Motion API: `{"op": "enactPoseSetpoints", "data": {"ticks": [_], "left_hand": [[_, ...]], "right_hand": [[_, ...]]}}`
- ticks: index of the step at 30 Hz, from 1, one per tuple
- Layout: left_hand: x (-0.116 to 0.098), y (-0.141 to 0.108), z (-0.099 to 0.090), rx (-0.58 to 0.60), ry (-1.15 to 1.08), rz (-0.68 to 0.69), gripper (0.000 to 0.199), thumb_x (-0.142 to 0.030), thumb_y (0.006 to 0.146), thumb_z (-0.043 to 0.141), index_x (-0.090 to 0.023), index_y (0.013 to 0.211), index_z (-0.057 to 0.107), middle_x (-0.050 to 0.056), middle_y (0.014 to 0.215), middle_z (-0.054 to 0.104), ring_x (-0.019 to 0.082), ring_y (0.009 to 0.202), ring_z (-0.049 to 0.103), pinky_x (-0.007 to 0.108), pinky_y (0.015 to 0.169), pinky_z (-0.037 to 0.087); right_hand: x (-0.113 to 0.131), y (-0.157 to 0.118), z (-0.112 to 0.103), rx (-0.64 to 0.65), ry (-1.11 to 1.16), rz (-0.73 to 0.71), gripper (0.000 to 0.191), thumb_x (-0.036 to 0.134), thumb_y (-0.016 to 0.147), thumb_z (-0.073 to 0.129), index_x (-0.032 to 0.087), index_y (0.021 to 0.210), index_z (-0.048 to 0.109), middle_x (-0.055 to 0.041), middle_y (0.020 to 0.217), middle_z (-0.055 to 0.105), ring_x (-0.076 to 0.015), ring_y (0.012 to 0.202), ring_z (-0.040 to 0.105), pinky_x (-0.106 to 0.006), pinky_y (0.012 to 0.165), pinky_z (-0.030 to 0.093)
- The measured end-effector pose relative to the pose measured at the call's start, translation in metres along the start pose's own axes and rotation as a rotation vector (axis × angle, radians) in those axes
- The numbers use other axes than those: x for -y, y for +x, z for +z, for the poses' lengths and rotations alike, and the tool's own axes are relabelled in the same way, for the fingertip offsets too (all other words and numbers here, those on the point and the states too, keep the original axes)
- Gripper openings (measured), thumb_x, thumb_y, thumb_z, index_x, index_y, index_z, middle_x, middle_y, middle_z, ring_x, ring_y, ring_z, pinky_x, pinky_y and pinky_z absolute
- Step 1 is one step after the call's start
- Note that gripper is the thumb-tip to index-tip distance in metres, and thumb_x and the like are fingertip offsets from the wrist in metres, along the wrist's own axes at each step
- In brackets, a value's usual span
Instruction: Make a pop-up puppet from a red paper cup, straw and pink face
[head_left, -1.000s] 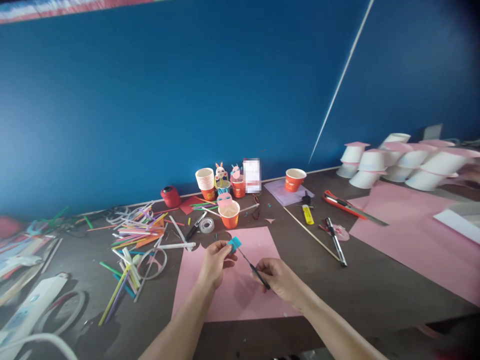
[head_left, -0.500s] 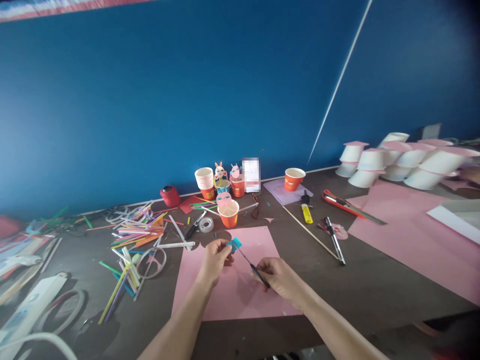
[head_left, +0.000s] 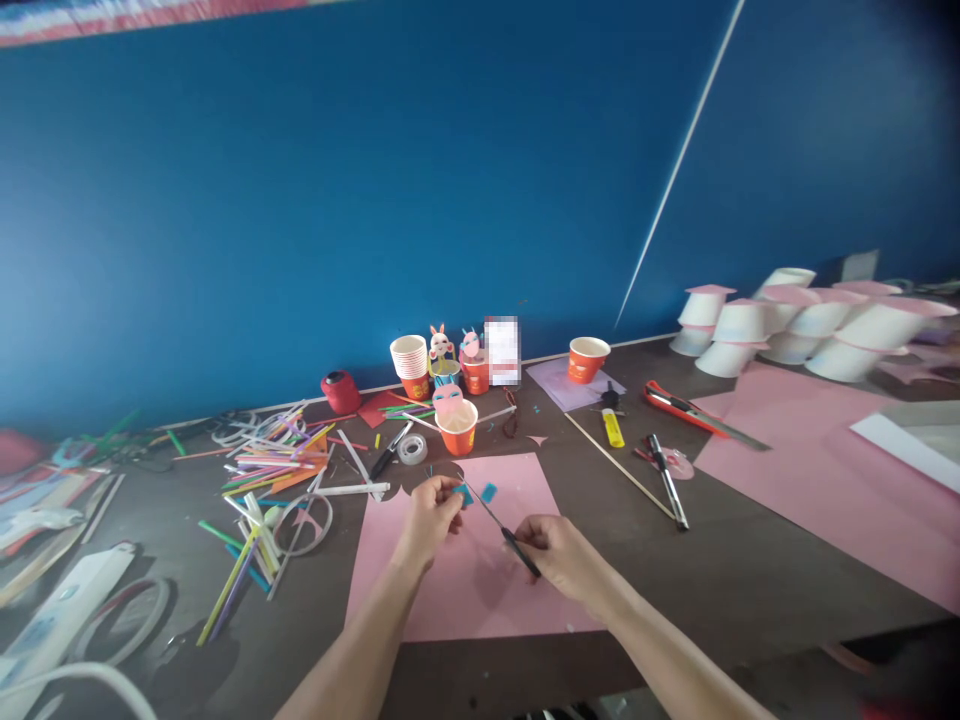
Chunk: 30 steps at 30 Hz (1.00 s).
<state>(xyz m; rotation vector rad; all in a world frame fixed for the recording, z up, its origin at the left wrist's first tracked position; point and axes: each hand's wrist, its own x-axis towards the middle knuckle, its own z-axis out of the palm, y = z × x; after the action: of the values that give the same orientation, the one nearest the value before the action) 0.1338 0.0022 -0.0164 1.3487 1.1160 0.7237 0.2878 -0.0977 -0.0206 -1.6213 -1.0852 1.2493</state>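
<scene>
My left hand (head_left: 433, 510) pinches a small blue piece of paper (head_left: 463, 496) between thumb and fingers. My right hand (head_left: 551, 548) is closed round the dark handles of a pair of scissors (head_left: 491, 515), whose blades point up and left and lie against the blue piece's edge. Just right of the blades is a separate blue scrap (head_left: 489, 492), off the held piece. Both hands are above a pink sheet of paper (head_left: 465, 600). Behind them stands an orange paper cup (head_left: 457, 438) with a pink face cutout on it.
Drinking straws (head_left: 277, 460) are heaped at left, near a tape roll (head_left: 412, 449). Stacked cups (head_left: 409, 365) stand by the wall. At right lie a wooden stick (head_left: 619, 466), a utility knife (head_left: 669, 482), a red-handled saw (head_left: 701, 415), pink paper (head_left: 810, 480) and white cups (head_left: 739, 335).
One piece of blue paper has become two: the scrap has come away to the right of the blades, while the rest stays in my left hand. Both hands have hardly moved.
</scene>
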Motion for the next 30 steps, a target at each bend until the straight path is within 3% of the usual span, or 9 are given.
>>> {"op": "enactPoseSetpoints", "data": {"ticks": [4, 8, 10, 15, 20, 25, 30], "left_hand": [[0.003, 0.002, -0.009, -0.071, 0.290, 0.179, 0.016, -0.022, 0.070, 0.051, -0.015, 0.084, 0.054, 0.001, 0.063, 0.057, 0.011, 0.051, 0.053, 0.023, 0.048, 0.043], [0.002, 0.001, -0.017, -0.301, 0.675, 0.509, 0.029, -0.014, 0.070, 0.051, -0.017, 0.099, 0.055, 0.010, 0.103, 0.054, 0.021, 0.091, 0.055, 0.032, 0.073, 0.046], [0.002, 0.000, -0.016, -0.330, 0.751, 0.605, 0.036, -0.012, 0.071, 0.050, -0.017, 0.107, 0.052, 0.012, 0.114, 0.047, 0.022, 0.104, 0.048, 0.033, 0.081, 0.044], [-0.005, -0.010, -0.002, -0.132, 0.910, 0.630, 0.023, -0.016, 0.075, 0.050, -0.017, 0.097, 0.057, 0.008, 0.097, 0.054, 0.020, 0.093, 0.050, 0.034, 0.083, 0.042], [-0.029, -0.017, 0.012, -0.126, 1.124, 0.645, 0.019, -0.017, 0.077, 0.048, -0.021, 0.092, 0.059, 0.005, 0.098, 0.056, 0.023, 0.095, 0.046, 0.039, 0.082, 0.037], [-0.036, -0.001, 0.022, 0.142, 1.266, 0.643, 0.021, -0.017, 0.076, 0.048, -0.020, 0.093, 0.060, 0.006, 0.091, 0.059, 0.022, 0.091, 0.048, 0.035, 0.080, 0.039], [-0.030, 0.018, 0.029, 0.299, 1.320, 0.669, 0.031, -0.014, 0.078, 0.042, -0.018, 0.104, 0.058, 0.010, 0.097, 0.059, 0.023, 0.094, 0.050, 0.036, 0.083, 0.038]], "right_hand": [[0.008, -0.003, -0.002, -0.010, -0.003, 0.013, 0.028, 0.042, 0.066, 0.059, 0.015, 0.060, 0.054, 0.0007, 0.044, 0.056, -0.0115, 0.044, 0.051, -0.020, 0.045, 0.035], [0.007, -0.003, -0.011, -0.075, 0.029, -0.027, 0.024, 0.037, 0.067, 0.057, 0.016, 0.057, 0.052, 0.0016, 0.044, 0.054, -0.0109, 0.044, 0.050, -0.020, 0.045, 0.035], [0.003, -0.003, -0.017, -0.131, 0.006, -0.061, 0.022, 0.035, 0.067, 0.056, 0.016, 0.056, 0.051, 0.0016, 0.045, 0.054, -0.0107, 0.044, 0.049, -0.021, 0.045, 0.034], [-0.003, -0.006, -0.033, -0.245, -0.082, -0.075, 0.020, 0.034, 0.066, 0.055, 0.017, 0.058, 0.050, 0.0013, 0.046, 0.054, -0.0115, 0.045, 0.049, -0.021, 0.045, 0.032], [-0.001, -0.015, -0.041, -0.270, -0.123, -0.078, 0.024, 0.039, 0.067, 0.055, 0.017, 0.058, 0.051, 0.0013, 0.046, 0.053, -0.0119, 0.047, 0.049, -0.021, 0.047, 0.034], [-0.006, -0.017, -0.044, -0.278, -0.147, -0.119, 0.022, 0.037, 0.068, 0.054, 0.017, 0.060, 0.052, 0.0009, 0.048, 0.054, -0.0128, 0.048, 0.050, -0.022, 0.048, 0.035], [-0.016, -0.013, -0.045, -0.279, -0.146, -0.164, 0.020, 0.035, 0.069, 0.054, 0.017, 0.062, 0.052, -0.0005, 0.050, 0.057, -0.0144, 0.050, 0.053, -0.023, 0.049, 0.036]]}}
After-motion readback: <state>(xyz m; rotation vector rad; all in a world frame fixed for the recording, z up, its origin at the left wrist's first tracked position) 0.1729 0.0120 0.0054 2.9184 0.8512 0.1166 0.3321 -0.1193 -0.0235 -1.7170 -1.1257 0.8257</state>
